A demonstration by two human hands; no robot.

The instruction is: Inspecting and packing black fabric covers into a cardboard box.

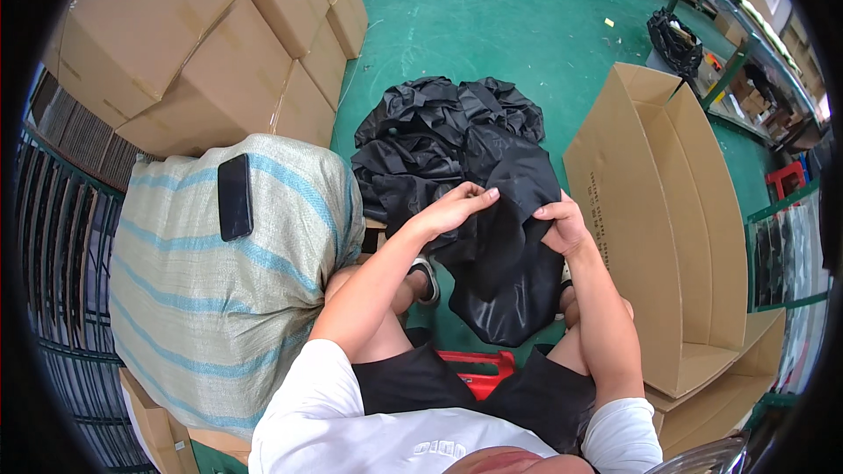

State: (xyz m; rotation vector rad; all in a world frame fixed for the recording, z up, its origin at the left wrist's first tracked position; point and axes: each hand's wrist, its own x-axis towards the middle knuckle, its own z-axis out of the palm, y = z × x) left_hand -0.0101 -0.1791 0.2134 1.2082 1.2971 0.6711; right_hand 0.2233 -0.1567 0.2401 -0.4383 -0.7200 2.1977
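A sheet of thin, slightly shiny black fabric (509, 281) is held up in front of my knees, its lower end hanging between my legs. My left hand (458, 209) pinches its left side, thumb pressed against the fingers. On the other side, my right hand (565, 224) grips the fabric near its right edge, thumb on top; some of its fingers are hidden behind the cloth. Just beyond lies a crumpled heap of similar black fabric (413, 145), which the held piece overlaps. What supports the heap is mostly covered.
To my left stands a bulging woven sack (176, 254) with blue stripes, a black phone (234, 197) on top. Cardboard boxes (211, 61) are stacked behind it. A tall open carton (632, 202) stands at right. Part of a red stool (479, 373) shows beneath me.
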